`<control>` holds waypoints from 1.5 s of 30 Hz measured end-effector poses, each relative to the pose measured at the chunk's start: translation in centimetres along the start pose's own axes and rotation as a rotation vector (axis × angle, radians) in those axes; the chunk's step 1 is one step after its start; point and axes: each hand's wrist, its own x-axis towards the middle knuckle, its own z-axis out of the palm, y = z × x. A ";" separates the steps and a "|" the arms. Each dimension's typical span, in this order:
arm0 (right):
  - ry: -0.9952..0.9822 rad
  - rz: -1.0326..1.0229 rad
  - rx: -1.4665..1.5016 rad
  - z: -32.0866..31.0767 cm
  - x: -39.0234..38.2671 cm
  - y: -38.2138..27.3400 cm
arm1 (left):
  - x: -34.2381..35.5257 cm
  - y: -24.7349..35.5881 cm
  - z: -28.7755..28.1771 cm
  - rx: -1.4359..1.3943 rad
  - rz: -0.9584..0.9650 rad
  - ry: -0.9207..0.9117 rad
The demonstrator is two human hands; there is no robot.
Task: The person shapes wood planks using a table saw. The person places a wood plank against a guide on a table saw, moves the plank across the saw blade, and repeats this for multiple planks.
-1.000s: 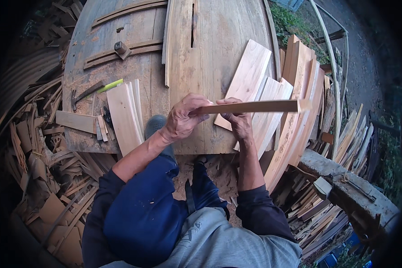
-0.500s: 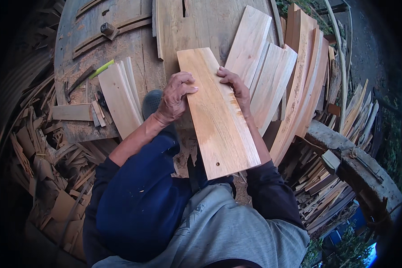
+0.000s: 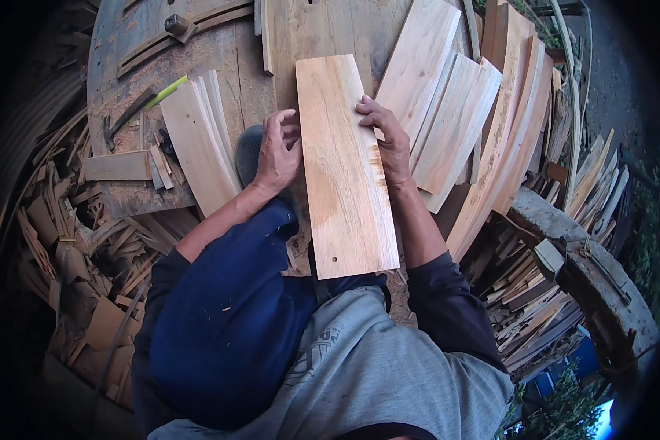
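Note:
A pale wooden board (image 3: 345, 169) is held up in front of me, wider at its near end, with a dark knot hole near the lower left corner and rough brownish marks along its right edge. My right hand (image 3: 390, 143) grips that right edge, fingertips over the top face. At the left edge is my left hand (image 3: 277, 154), its fingers curled against the side; part of its hold is hidden. Left of it, a few similar boards (image 3: 194, 139) lean on the workbench (image 3: 227, 95).
More planks (image 3: 425, 81) lie on the bench to the right, beside long curved timbers (image 3: 502, 125). A hammer (image 3: 128, 114) and a wood block (image 3: 176, 26) rest at the left. Scrap heaps (image 3: 81, 257) and stacked offcuts (image 3: 528, 323) flank me, with a rough curved slab (image 3: 601, 271) at right.
The board has turned more upright and shifted slightly away from me. My left thumb and fingers have come off its top face to the left edge; my right hand keeps its grip.

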 end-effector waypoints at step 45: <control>-0.258 0.497 2.191 0.7 -4.4 -4.5 | 0.9 3.8 -4.0 -0.863 -0.637 -1.005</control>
